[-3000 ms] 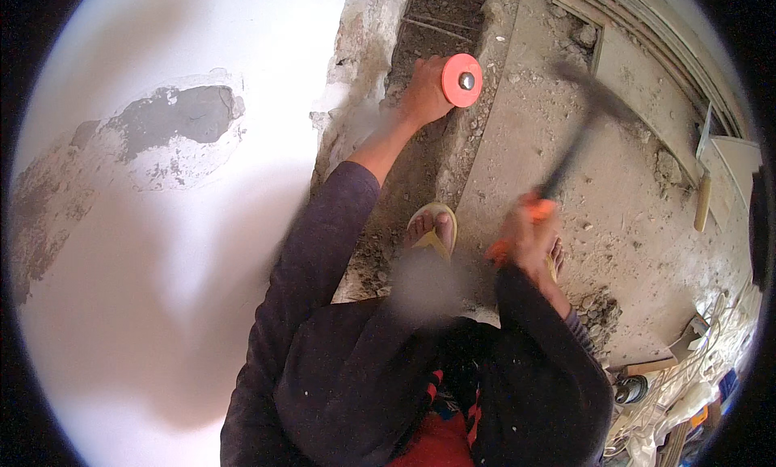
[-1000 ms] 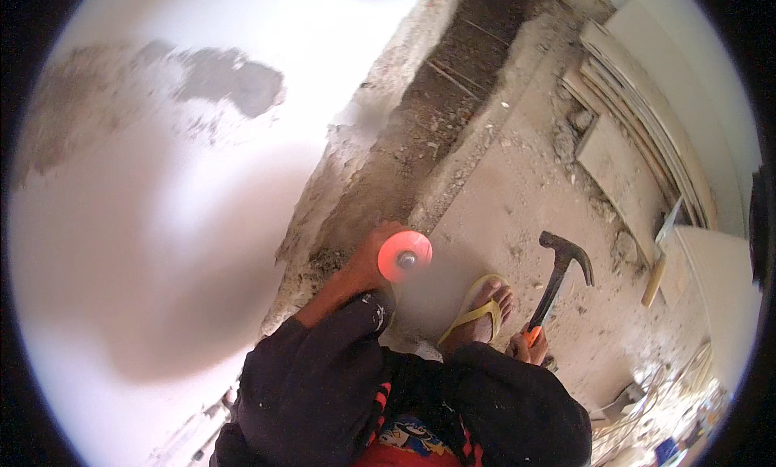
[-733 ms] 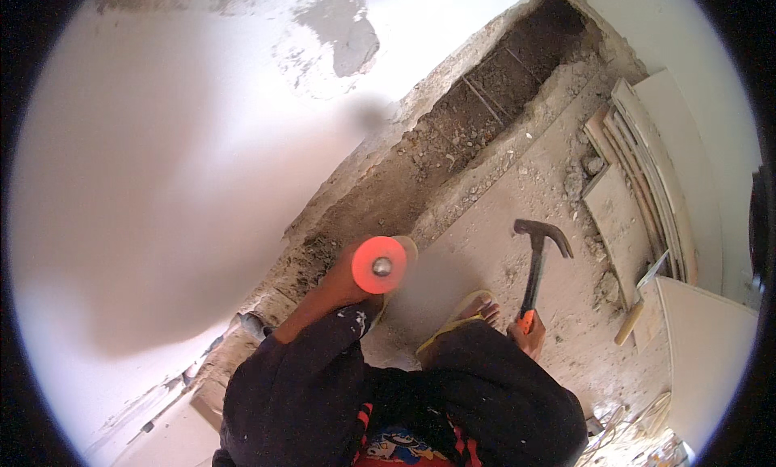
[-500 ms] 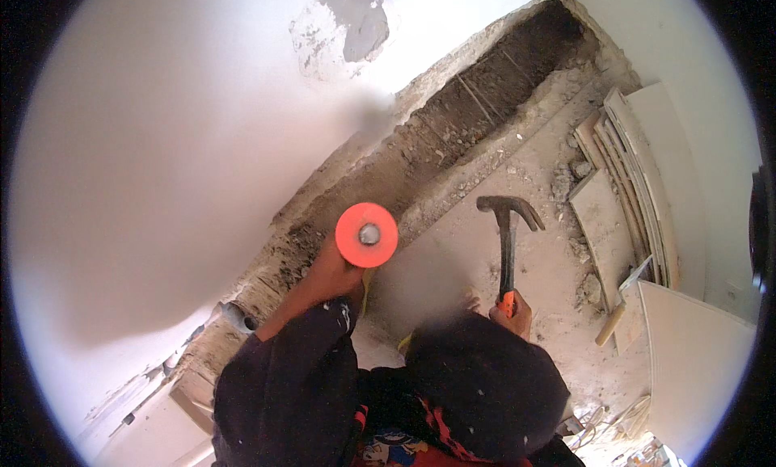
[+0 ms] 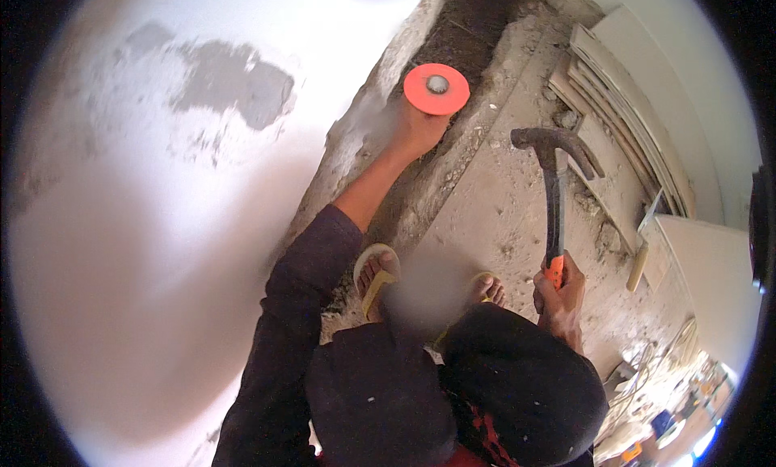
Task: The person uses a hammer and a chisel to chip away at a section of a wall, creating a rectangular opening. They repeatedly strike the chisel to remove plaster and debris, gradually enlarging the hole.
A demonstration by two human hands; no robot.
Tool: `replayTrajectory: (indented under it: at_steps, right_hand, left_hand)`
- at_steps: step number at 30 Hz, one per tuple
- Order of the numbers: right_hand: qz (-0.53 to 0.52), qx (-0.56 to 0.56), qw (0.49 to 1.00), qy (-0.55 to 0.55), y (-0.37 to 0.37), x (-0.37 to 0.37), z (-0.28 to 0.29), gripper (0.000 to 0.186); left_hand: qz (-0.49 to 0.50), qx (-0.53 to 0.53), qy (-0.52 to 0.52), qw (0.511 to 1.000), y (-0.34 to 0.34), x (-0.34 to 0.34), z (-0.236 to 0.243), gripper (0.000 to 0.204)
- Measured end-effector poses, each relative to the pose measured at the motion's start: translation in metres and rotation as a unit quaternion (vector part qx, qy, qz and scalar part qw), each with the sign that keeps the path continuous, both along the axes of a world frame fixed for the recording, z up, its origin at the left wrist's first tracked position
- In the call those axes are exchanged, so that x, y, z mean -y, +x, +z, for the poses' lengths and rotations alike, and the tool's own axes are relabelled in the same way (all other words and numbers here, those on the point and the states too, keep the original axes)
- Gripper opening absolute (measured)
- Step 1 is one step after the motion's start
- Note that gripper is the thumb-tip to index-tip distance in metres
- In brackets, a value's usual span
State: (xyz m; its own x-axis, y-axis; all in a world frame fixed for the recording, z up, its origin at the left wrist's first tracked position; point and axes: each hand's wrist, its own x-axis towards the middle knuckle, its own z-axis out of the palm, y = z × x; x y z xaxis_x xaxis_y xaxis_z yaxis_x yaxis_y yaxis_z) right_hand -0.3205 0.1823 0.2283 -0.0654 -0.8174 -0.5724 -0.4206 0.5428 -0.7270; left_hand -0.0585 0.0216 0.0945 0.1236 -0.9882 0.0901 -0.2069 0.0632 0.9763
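My left hand (image 5: pixel 421 130) is closed on a chisel (image 5: pixel 436 85), seen end-on: a round orange guard and a metal striking end, the shaft hidden beneath. It is held over a broken channel (image 5: pixel 473 31) in the floor along the foot of the white wall (image 5: pixel 162 225), which has a grey patch. My right hand (image 5: pixel 559 293) grips the orange-and-black handle of a claw hammer (image 5: pixel 551 151), its head upright, right of and lower in view than the chisel. My feet (image 5: pixel 377 281) in yellow flip-flops show below, partly blurred by a smudge.
Boards (image 5: pixel 626 119) lean stacked against the right wall with rubble before them. A trowel (image 5: pixel 638 265) with a pale handle lies by a white panel (image 5: pixel 703 281). Cables (image 5: pixel 655 358) and clutter lie at the lower right.
From about half a second ago, my left hand with the chisel has moved forward along the channel, away from my body. The hammer has risen and shifted right. The view has also turned.
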Motion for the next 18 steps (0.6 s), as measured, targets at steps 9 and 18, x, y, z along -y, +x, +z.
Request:
replayTrajectory:
  at_steps: [9,18]
  right_hand:
    - [-0.028,-0.051,0.998,-0.025,0.018,-0.005,0.025,0.014]
    - [0.141,-0.101,0.979,-0.106,0.029,0.043,0.04,0.019]
  left_hand:
    - [-0.016,-0.179,0.095,0.979,-0.003,0.007,-0.009,0.02]
    - [0.035,-0.088,0.072,0.993,-0.009,0.005,-0.014,0.019]
